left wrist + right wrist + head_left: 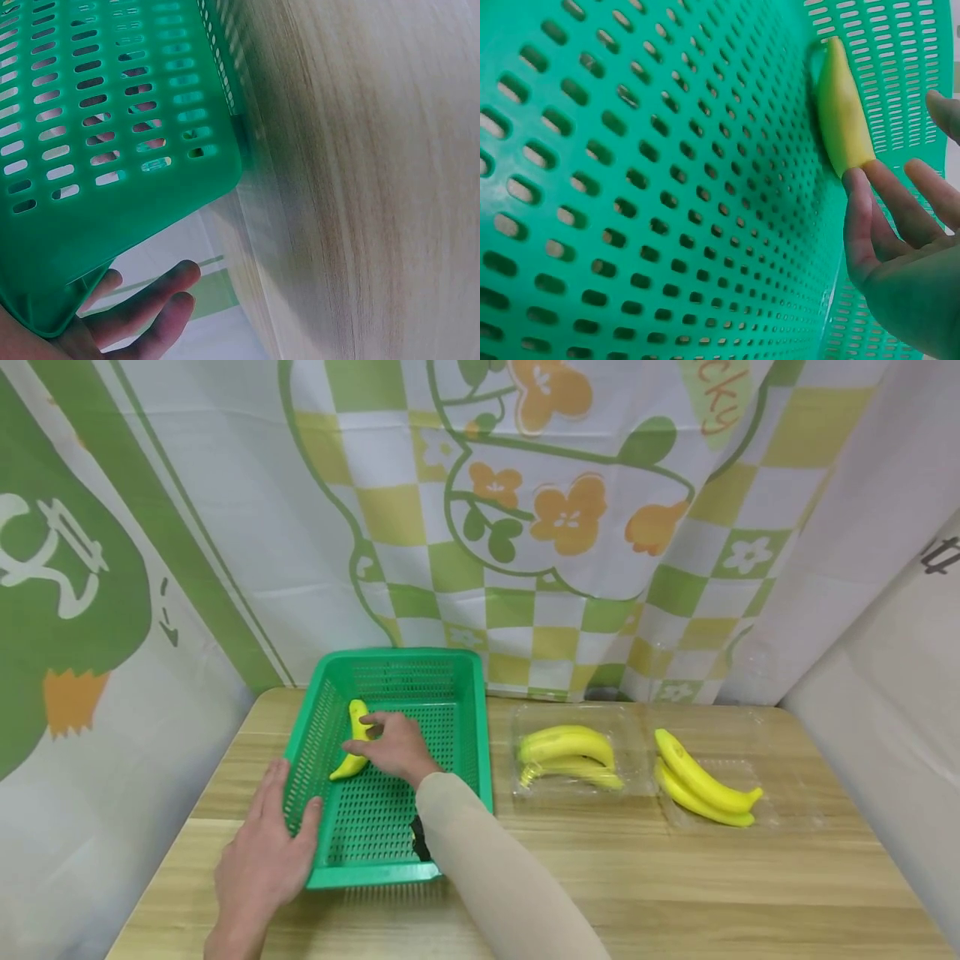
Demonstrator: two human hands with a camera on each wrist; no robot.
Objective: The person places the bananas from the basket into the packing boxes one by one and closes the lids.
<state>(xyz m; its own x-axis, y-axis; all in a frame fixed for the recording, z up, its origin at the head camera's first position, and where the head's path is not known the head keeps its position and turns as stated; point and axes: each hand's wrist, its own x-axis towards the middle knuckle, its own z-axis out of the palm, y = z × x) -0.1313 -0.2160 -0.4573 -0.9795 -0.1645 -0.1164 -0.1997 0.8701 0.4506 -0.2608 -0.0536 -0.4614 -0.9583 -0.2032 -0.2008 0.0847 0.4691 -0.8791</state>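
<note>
A yellow banana (360,739) lies at the left of the green plastic basket (397,875). My right hand (401,747) reaches into the basket and pinches the banana; in the right wrist view, thumb and fingertips meet at the near end of the banana (842,112). My left hand (266,843) rests at the basket's left rim, thumb over the rim and fingers along the outside. In the left wrist view these fingers (157,296) stretch out loosely beside the green rim.
Right of the basket, a clear plastic box (633,727) holds bananas (566,743). Farther right, more bananas (701,781) lie in another clear box (787,802). All stand on a wooden table (675,893). A patterned curtain (525,610) hangs behind. Something black (421,839) shows beside the right sleeve.
</note>
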